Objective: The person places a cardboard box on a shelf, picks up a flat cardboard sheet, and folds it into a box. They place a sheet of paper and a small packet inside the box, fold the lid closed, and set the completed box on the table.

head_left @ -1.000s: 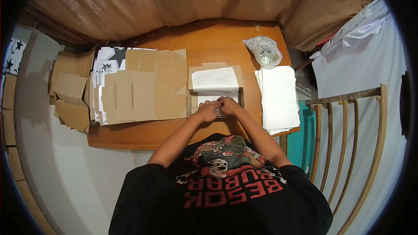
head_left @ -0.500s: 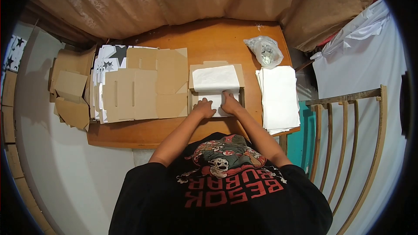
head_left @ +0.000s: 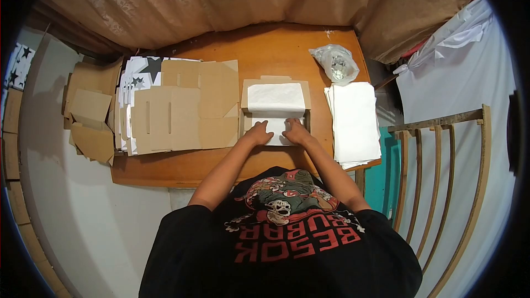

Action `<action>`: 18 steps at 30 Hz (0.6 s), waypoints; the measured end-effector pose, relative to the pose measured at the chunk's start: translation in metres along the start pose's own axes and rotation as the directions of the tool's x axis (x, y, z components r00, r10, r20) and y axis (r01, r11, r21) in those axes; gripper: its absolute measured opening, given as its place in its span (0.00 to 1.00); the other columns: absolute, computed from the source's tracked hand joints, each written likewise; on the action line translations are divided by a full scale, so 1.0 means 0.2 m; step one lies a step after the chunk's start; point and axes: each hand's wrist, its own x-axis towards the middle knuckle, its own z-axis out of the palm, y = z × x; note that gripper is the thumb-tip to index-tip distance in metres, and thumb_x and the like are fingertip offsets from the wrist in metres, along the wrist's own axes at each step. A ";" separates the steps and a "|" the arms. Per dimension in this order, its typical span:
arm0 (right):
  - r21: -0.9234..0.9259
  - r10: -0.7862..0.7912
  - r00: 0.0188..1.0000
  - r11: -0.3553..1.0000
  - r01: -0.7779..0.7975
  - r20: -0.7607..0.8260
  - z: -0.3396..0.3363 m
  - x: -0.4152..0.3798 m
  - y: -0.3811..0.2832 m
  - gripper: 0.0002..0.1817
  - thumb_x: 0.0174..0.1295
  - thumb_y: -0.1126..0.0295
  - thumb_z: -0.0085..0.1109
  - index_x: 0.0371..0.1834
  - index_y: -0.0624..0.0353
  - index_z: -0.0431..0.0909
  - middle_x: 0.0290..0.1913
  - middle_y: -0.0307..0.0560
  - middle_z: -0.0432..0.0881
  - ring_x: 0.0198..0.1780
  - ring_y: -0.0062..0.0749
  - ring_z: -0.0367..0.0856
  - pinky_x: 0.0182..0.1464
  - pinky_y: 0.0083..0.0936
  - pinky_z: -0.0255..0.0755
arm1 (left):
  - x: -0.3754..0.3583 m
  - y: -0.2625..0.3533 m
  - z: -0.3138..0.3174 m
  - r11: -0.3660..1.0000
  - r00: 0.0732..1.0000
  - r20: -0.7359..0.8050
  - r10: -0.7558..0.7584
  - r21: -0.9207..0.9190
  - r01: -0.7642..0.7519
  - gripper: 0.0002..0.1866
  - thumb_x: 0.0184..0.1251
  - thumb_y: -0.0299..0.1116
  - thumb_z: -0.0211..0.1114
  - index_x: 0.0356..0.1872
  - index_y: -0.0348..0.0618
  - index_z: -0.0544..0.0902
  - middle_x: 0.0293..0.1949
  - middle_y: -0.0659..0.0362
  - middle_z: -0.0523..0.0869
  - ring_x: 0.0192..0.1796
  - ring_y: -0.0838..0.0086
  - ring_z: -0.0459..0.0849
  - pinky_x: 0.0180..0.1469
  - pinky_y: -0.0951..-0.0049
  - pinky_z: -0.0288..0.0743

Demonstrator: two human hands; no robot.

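Observation:
In front of me stands an opened cardboard box, its lid tilted back. White paper lines it, running from the lid down into the tray. My left hand rests on the paper at the box's left side, thumb and fingers apart. Over the right side, my right hand presses on the paper with its fingers stretched out. Neither hand grips anything that I can see. Both hands cover the box's near corners.
Flattened cardboard boxes, some printed with black stars, are stacked on the left of the wooden table. Folded cardboard leans beyond its left edge. A stack of white paper lies right, below a clear plastic bag.
My right hand has shifted slightly right and toward me, and my left hand has barely moved. The paper lies flatter against the lid and inside the box.

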 end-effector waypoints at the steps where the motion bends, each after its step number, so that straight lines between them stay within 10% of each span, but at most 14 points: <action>1: -0.003 -0.071 0.997 0.997 0.072 0.021 -0.01 0.00 0.00 0.41 0.60 0.57 0.71 0.75 0.60 0.68 0.72 0.67 0.73 0.73 0.59 0.73 0.75 0.42 0.67 | -0.01 0.01 -0.01 1.000 1.000 0.001 0.002 0.001 -0.002 0.42 0.69 0.49 0.66 0.75 0.28 0.67 0.66 0.28 0.76 0.69 0.40 0.76 0.73 0.56 0.71; 11: -0.162 -0.164 0.851 0.947 0.277 0.500 -0.13 -0.21 -0.14 0.45 0.50 0.48 0.79 0.71 0.56 0.74 0.62 0.59 0.85 0.63 0.53 0.84 0.64 0.38 0.77 | -0.22 0.19 -0.13 0.996 0.915 0.393 0.092 -0.048 -0.079 0.41 0.65 0.64 0.68 0.63 0.33 0.83 0.57 0.36 0.87 0.58 0.47 0.87 0.64 0.55 0.78; 18: -0.313 -0.066 0.975 0.941 0.131 0.212 -0.02 -0.19 -0.08 0.25 0.61 0.67 0.64 0.64 0.43 0.81 0.56 0.50 0.89 0.58 0.47 0.87 0.61 0.43 0.80 | -0.20 0.02 0.02 0.982 0.963 0.258 0.077 0.145 -0.118 0.23 0.71 0.50 0.63 0.55 0.43 0.88 0.53 0.40 0.89 0.56 0.45 0.87 0.61 0.53 0.79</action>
